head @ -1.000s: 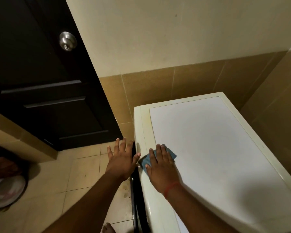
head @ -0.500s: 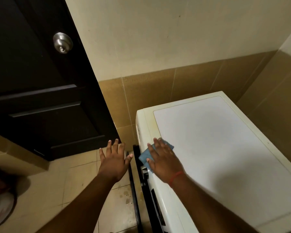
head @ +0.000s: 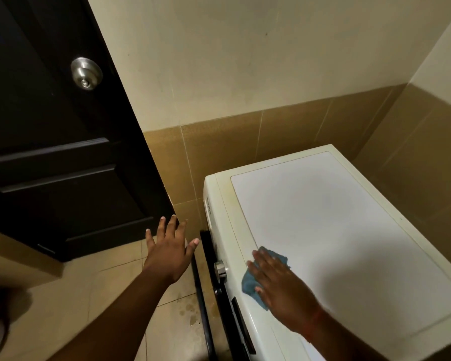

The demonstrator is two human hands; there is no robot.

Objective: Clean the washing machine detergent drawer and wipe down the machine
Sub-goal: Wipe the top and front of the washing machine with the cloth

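On the washing machine (head: 336,230) top, near its front edge: pressing a blue cloth (head: 250,282) flat under the straight-fingered right hand (head: 281,285), left hand (head: 169,250) hovering beside the machine, fingers spread, grasping nothing.

The scene is dim and warm-toned, with soft light that seems to fall from above and behind the camera. The washer top (head: 336,230) is the brightest surface, evenly lit without hard glare; a broad soft shadow spreads over its near right part. The door (head: 50,152) is nearly black, and only its knob (head: 86,73) catches a highlight. Straight lines bow near the edges from the wide lens. The bottom left corner is dark and blurred, and detail is slightly soft throughout.
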